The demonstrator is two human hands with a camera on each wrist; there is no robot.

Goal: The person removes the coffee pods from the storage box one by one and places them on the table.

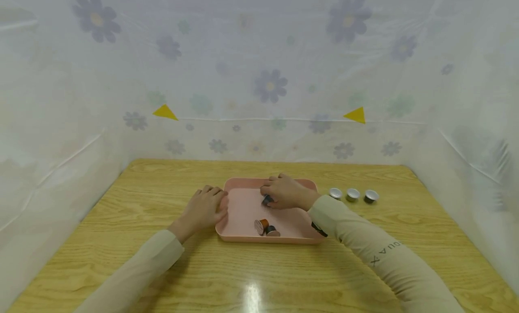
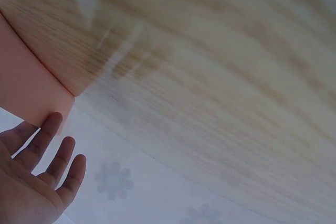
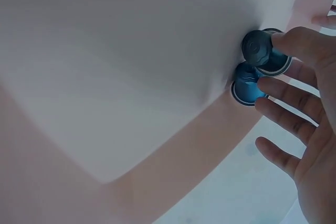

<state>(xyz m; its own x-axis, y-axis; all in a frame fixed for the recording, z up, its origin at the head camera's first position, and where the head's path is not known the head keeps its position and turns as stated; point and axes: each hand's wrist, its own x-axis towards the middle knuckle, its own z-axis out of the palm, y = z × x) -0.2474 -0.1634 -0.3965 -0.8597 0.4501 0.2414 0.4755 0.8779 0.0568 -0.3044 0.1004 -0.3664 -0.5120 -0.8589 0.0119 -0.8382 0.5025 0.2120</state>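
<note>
My right hand reaches over the pink tray. Thumb and finger pinch a dark blue coffee capsule, shown as a dark shape under the hand in the head view. A second blue coffee capsule is right beside it near the tray wall, by the middle fingers; whether they touch it I cannot tell. My left hand rests at the tray's left edge with fairly straight fingers, a fingertip against the rim near a corner in the left wrist view. An orange capsule and a black capsule lie together near the tray's front wall.
Right of the tray, three capsules stand in a row, pale lids up: a left one, a greenish one and a dark one. A flowered white sheet encloses the wooden table at the back and sides.
</note>
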